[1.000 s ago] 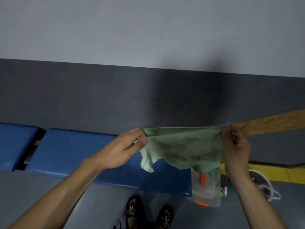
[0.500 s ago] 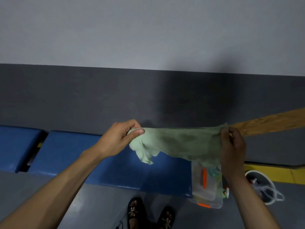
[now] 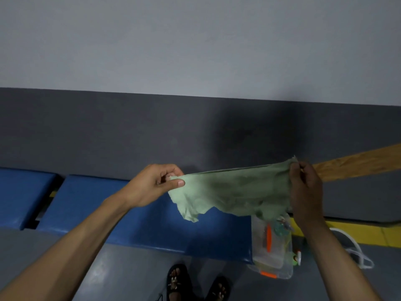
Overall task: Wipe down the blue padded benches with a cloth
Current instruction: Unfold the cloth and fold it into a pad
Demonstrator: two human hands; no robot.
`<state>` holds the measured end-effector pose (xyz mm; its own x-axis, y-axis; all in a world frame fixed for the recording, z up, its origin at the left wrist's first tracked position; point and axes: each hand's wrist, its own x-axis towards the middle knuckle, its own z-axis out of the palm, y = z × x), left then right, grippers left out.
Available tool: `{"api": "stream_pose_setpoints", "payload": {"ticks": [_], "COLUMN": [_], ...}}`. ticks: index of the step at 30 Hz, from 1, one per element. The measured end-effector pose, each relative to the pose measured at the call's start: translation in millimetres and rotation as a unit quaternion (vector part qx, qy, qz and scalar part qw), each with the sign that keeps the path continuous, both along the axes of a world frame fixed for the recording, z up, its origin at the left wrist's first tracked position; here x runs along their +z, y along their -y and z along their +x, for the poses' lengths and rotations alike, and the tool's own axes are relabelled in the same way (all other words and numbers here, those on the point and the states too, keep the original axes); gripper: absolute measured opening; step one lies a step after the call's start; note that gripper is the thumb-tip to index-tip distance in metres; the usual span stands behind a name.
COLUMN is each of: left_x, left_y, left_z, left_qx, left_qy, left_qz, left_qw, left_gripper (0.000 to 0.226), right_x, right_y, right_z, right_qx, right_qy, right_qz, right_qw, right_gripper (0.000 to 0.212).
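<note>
A pale green cloth (image 3: 234, 192) hangs stretched in the air between my two hands, above the benches. My left hand (image 3: 154, 185) pinches its left corner between thumb and fingers. My right hand (image 3: 304, 187) pinches the upper right corner. Below the cloth runs a long blue padded bench (image 3: 121, 216) against the dark grey wall. A second blue bench (image 3: 19, 194) lies to its left, with a narrow gap between the two.
A clear plastic box (image 3: 273, 255) with orange clips and small items stands at the bench's right end. A white rope-handled object (image 3: 355, 253) lies right of it by a yellow floor strip (image 3: 364, 233). My sandalled feet (image 3: 195, 283) stand on grey floor. A wooden rail (image 3: 358, 164) slants at right.
Both hands have lifted and shifted the cloth slightly left, stretching it flatter. The view has tilted a little.
</note>
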<state>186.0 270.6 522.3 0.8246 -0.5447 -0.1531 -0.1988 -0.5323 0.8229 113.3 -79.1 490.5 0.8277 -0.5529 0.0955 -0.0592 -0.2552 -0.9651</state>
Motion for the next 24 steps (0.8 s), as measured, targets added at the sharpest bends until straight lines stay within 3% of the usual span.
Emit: {"api": "stream_pose_setpoints", "payload": {"ticks": [2,7,13,16,20,22,24], "left_x": [2.8,6.6,3.2,5.9,13.5,13.8,11.2], "left_y": [0.3,0.1,5.0,4.9,4.8,1.1,-5.1], "left_z": [-1.0,0.0,-7.5,-9.7,-11.0,-7.9,-1.9], "left_qx": [0.012,0.013,0.054,0.055,0.063,0.059,0.039], "left_qy": [-0.006,0.056,0.139,0.089,-0.043,-0.043,0.0], "left_qz": [-0.016,0.044,0.056,0.045,-0.074,-0.066,0.007], "left_qw": [1.0,0.997,0.987,0.994,0.994,0.995,0.999], "left_gripper": [0.011,0.02,0.035,0.027,0.014,0.015,0.026], "right_x": [-7.4,-21.5,-20.7,-24.5,-35.1,-39.6,-41.1], "right_y": [2.1,3.1,-2.1,-1.4,1.4,2.9,2.4], "right_z": [0.0,-1.9,-5.3,-1.7,2.0,2.4,2.8], "right_qx": [0.0,-0.008,0.013,-0.016,-0.046,-0.047,-0.043], "right_qy": [-0.004,-0.016,-0.016,-0.018,-0.021,-0.021,-0.023], "right_qz": [-0.015,-0.01,0.111,0.151,0.106,0.075,0.065], "right_qw": [1.0,1.0,0.994,0.988,0.993,0.996,0.997], "right_gripper": [0.022,0.021,0.034,0.03,0.041,0.041,0.038]}}
